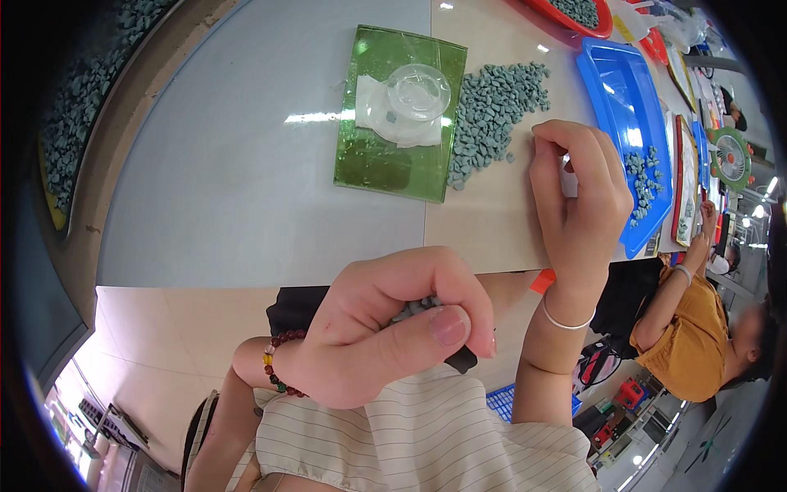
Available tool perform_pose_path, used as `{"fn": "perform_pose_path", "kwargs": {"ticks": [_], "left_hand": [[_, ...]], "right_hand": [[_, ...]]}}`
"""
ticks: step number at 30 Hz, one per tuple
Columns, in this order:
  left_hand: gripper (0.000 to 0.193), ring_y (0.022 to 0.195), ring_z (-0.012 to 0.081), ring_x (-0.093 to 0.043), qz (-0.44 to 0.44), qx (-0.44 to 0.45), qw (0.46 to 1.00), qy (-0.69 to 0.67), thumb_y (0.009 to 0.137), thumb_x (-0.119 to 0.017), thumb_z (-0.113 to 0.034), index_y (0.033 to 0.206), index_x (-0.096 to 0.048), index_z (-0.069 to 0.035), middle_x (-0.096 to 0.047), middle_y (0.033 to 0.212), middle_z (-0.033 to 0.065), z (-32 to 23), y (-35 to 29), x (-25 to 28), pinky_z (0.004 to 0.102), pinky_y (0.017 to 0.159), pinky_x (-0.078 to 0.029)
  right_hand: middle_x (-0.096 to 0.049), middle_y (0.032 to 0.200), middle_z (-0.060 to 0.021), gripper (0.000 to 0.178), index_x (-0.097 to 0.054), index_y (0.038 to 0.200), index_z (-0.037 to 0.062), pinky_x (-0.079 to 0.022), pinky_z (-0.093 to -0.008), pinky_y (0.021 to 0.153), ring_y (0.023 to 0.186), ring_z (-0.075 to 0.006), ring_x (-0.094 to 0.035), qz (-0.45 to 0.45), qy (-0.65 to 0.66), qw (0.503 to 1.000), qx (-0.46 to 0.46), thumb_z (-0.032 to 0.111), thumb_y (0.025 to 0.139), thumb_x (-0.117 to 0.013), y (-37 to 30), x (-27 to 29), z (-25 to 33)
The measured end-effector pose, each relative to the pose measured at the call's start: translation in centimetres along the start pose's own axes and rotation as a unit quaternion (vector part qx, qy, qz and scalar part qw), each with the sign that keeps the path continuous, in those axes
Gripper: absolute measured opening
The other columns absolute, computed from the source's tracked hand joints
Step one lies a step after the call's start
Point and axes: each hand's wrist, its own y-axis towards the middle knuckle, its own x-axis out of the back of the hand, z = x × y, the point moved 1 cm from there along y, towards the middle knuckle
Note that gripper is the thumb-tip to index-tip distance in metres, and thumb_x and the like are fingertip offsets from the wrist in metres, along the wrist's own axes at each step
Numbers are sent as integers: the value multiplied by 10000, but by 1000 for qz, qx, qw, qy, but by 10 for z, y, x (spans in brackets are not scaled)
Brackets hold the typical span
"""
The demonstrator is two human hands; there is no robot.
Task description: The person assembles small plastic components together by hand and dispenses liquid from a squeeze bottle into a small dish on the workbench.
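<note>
My left hand [385, 328] is curled in front of my body, closed round several small grey-green stones [416, 307] that show between thumb and fingers. Over the table, my right hand [586, 189] has its thumb and forefinger brought together in a pinch; anything between the tips is too small to make out. It lies between a loose pile of the same stones [492, 111] and a blue tray [616, 86]. Left of the pile is a green glassy slab [361, 168]. On the slab, a clear round dish [420, 92] sits over white paper [368, 98].
A few stones [643, 184] lie inside the blue tray. At the far right corner stands a red basin [604, 23] of stones; more stones [82, 123] fill a container at the far left. A co-worker in an orange top [684, 353] sits to the right, near a green fan [730, 157].
</note>
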Motion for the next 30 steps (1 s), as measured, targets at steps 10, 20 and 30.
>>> {"fn": "perform_pose_path", "kwargs": {"ticks": [10,20,30], "left_hand": [[142,750,74,-483,10,-19,1000,15,891,-438,-113,886,-537,-11,-566,832,29,5,1,-1,221,697,-378],[108,523,99,-392,-26,-125,932,339,790,-543,-106,756,-564,-5,-519,644,35,-1,8,-3,228,478,-309],[37,513,120,-394,-61,-207,869,446,743,-560,-56,731,-551,-22,-508,614,15,9,13,-4,235,461,-306]], "right_hand": [[-583,730,-61,120,-569,803,-9,-407,-212,577,628,-140,-532,-30,24,999,17,-73,704,-594,-2,-2,-4],[-591,768,-69,208,-594,752,51,-416,-292,609,671,-188,-532,-9,312,950,-32,-82,593,-609,-24,36,51],[-605,741,-53,270,-636,763,56,-399,-261,524,616,-171,-531,-35,380,919,-98,-46,522,-701,-43,26,58]]}}
